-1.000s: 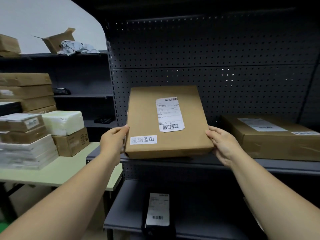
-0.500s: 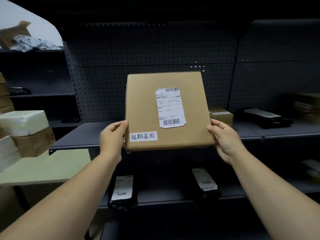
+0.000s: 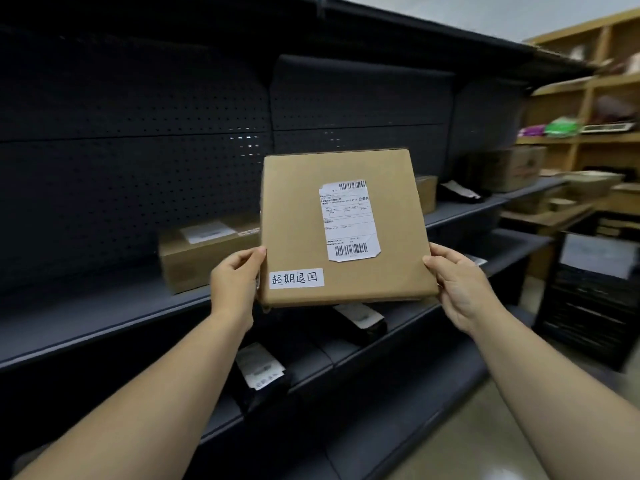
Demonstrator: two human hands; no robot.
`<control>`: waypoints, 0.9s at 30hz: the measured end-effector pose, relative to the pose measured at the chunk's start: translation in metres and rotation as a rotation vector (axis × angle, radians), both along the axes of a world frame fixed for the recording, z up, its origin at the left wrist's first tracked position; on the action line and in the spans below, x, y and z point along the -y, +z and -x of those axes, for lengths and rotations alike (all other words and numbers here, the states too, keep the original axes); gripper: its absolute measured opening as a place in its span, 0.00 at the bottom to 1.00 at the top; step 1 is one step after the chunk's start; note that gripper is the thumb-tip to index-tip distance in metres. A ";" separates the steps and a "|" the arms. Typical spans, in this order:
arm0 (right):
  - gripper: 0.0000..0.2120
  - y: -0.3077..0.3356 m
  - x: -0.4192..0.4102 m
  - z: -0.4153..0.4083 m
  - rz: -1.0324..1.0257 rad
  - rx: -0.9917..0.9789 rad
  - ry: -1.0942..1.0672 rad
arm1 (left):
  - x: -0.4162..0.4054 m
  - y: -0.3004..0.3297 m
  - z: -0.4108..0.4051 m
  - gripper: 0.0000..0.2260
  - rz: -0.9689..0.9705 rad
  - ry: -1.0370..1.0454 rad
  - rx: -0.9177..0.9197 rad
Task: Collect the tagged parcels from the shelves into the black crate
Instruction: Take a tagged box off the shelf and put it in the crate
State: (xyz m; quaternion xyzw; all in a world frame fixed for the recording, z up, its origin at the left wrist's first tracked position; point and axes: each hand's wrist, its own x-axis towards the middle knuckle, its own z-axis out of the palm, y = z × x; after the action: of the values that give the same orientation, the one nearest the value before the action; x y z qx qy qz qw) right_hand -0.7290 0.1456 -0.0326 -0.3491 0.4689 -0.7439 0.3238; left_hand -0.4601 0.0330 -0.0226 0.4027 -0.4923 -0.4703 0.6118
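**Tagged parcel lifted clear, face to the camera**

Flat brown cardboard parcel (image 3: 343,230) with white handwritten tag (image 3: 296,278) held in mid-air before the dark metal shelves (image 3: 104,320). Gripped at both lower side edges: left hand (image 3: 235,282) at 9 o'clock, right hand (image 3: 457,289) at 3 o'clock, likely for steadiness and a readable tag. Broad face toward the viewer, nearly square, slightly longer axis upright, label end at 12 o'clock. Black slatted crate (image 3: 588,299) off at 3 o'clock.

Tagged parcel (image 3: 346,230) held by left hand (image 3: 235,278), right hand (image 3: 457,285), black crate (image 3: 592,299) right
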 end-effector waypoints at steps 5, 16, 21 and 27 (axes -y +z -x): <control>0.16 -0.008 -0.031 0.083 -0.028 -0.003 -0.188 | 0.020 -0.007 0.110 0.05 -0.007 -0.193 0.014; 0.13 -0.020 -0.049 0.241 -0.067 0.009 -0.546 | 0.074 -0.020 0.335 0.04 -0.014 -0.517 0.021; 0.12 -0.019 -0.037 0.308 -0.071 0.026 -0.665 | 0.106 -0.018 0.432 0.04 -0.018 -0.628 0.041; 0.11 -0.030 -0.035 0.379 -0.079 0.080 -0.800 | 0.123 -0.024 0.536 0.05 -0.010 -0.756 0.061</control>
State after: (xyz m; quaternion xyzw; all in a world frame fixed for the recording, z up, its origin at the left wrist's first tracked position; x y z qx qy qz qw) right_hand -1.1078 0.1810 -0.0622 -0.0972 0.5830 -0.8057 0.0400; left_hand -0.9962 -0.0898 -0.0467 0.2095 -0.6217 -0.6532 0.3780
